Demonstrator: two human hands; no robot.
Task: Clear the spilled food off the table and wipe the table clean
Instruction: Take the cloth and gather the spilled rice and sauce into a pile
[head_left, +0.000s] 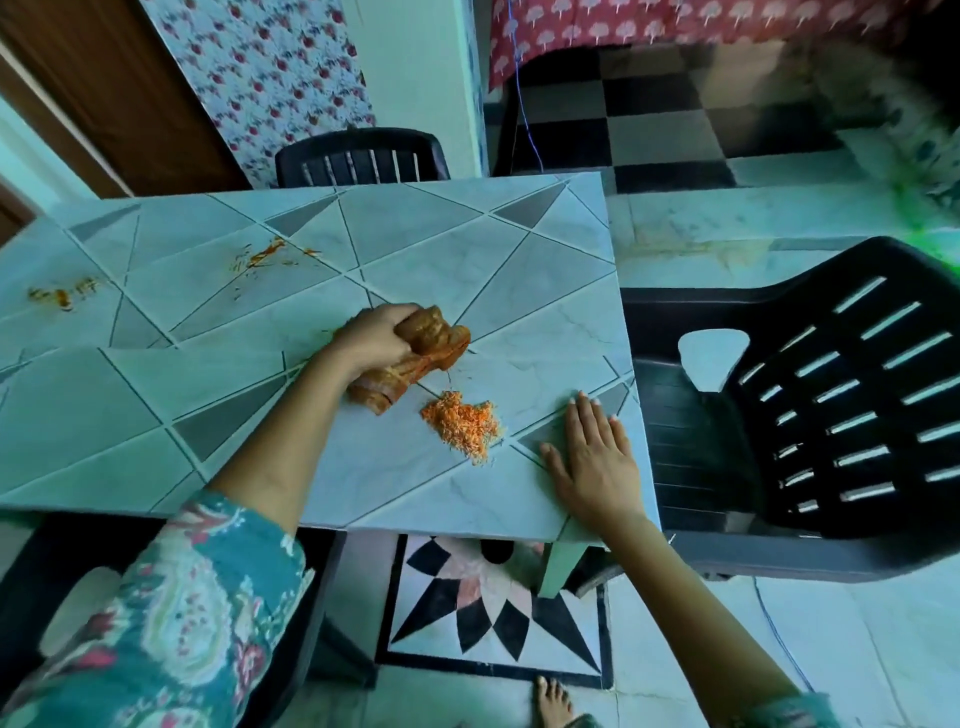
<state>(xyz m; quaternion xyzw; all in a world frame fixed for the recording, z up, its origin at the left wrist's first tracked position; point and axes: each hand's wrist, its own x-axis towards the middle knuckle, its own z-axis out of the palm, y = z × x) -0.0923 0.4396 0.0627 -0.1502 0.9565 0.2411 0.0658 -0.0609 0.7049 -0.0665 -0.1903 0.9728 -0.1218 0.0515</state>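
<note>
A pale tiled-pattern table (218, 395) carries a small heap of orange food shreds (462, 423) near its right end. My left hand (371, 338) grips a bunched brown cloth (421, 358) that lies on the table just left of and behind the heap. My right hand (589, 457) rests flat on the tabletop to the right of the heap, near the table's right edge, fingers straight. Orange smears (265, 254) mark the far middle of the table, and more smears (62, 296) sit at the far left.
A black plastic chair (810, 415) stands close against the table's right end. Another black chair (361, 158) is behind the far edge, and a third chair (57, 587) is at the near left. My bare foot (553, 701) stands on the patterned floor.
</note>
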